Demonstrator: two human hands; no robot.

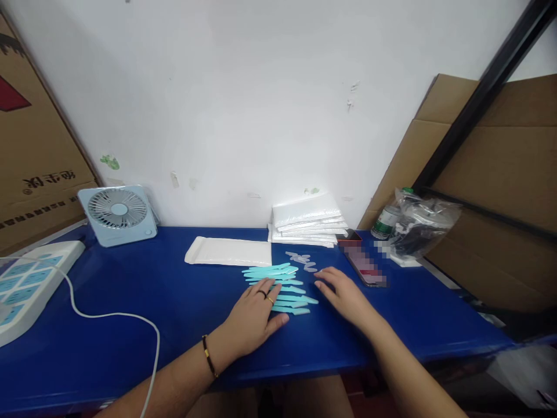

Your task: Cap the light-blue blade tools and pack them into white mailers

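Observation:
Several turquoise eyebrow razors (pixel 290 298) lie side by side in a loose row on the blue table (pixel 195 313). My left hand (pixel 256 313) rests flat over their left part, fingers stretched out, so some handles are hidden. To the right, my right hand (pixel 343 293) hovers or rests just past the razor ends, fingers apart with nothing in them. Its fingertips are close to a few small translucent pieces (pixel 302 259), which look like blade covers. Behind the razors lies a white padded mailer (pixel 230 252).
A stack of white padded mailers (pixel 307 217) stands against the wall. Right of it lie a phone (pixel 363 264), a bottle (pixel 385 222) and a clear plastic bag (pixel 424 226). On the left are a blue fan (pixel 119 215), a power strip (pixel 37 284) and a white cable (pixel 117 314).

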